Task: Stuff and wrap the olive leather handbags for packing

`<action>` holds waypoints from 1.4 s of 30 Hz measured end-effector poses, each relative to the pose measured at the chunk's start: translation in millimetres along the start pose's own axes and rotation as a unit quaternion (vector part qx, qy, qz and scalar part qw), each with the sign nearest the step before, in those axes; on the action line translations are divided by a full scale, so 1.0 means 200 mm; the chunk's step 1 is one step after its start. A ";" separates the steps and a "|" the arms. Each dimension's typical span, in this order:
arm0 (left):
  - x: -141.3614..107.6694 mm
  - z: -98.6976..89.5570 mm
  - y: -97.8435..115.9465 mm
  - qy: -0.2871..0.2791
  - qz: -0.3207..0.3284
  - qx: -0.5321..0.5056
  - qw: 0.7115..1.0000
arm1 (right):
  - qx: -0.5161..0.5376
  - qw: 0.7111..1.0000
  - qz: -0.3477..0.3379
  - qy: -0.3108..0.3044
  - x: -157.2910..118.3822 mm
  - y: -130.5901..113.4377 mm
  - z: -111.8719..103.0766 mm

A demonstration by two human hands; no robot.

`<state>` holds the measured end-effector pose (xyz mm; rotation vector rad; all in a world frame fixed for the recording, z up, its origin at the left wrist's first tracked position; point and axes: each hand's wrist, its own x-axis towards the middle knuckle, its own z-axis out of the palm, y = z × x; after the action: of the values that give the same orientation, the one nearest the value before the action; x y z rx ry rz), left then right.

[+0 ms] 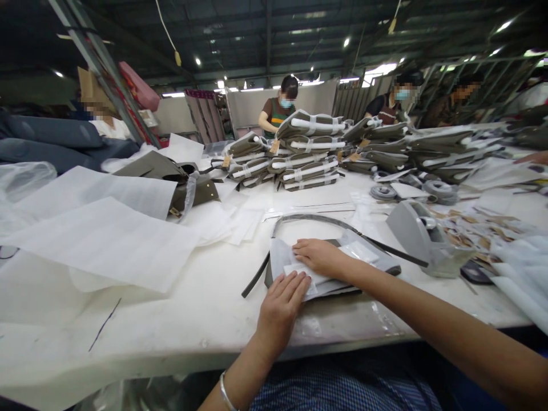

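A dark olive handbag (391, 270) lies flat at the table's front edge, mostly covered by a translucent white wrapping sheet (280, 254). Its long strap (261, 275) loops out behind and to both sides. My left hand (280, 308) rests on the sheet near the front left corner, fingers stretched out. Farther back, my right hand (321, 258) lies flat on top, fingers extended to the left. Under and beside my hands are small clear plastic packets (359, 251) with white contents. Neither hand grips anything.
A grey tape dispenser (411, 234) stands to the right, near tape rolls (440, 191) and scattered brown tags (479, 228). White foam sheets (103, 240) spread on the left beside another olive bag (201, 191). Stacked wrapped bags (310, 160) rise behind. Several people work across the table.
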<state>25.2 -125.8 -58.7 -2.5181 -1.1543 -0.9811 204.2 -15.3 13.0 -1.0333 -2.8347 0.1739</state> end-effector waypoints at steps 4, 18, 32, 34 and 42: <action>0.00 0.00 0.00 0.001 -0.004 -0.009 1.000 | 0.060 0.983 -0.008 0.171 -0.31 -0.13 0.02; 0.00 -0.02 -0.01 -0.029 -0.009 -0.031 0.999 | 0.044 0.974 -0.071 0.212 -0.62 -0.35 0.36; 0.01 -0.05 -0.02 -0.043 0.012 -0.006 0.999 | 0.041 0.945 -0.117 0.304 -0.68 -0.42 0.40; 0.01 -0.04 -0.01 -0.045 0.011 -0.007 0.999 | 0.050 0.949 -0.112 0.289 -0.68 -0.42 0.40; 0.01 -0.07 -0.01 -0.071 0.013 -0.020 0.997 | 0.064 0.949 -0.108 0.290 -0.61 -0.42 0.42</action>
<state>17.9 -128.4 -46.9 -2.6652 -1.1481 -0.8375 232.1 -163.9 -65.7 -0.6071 -2.3353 0.0239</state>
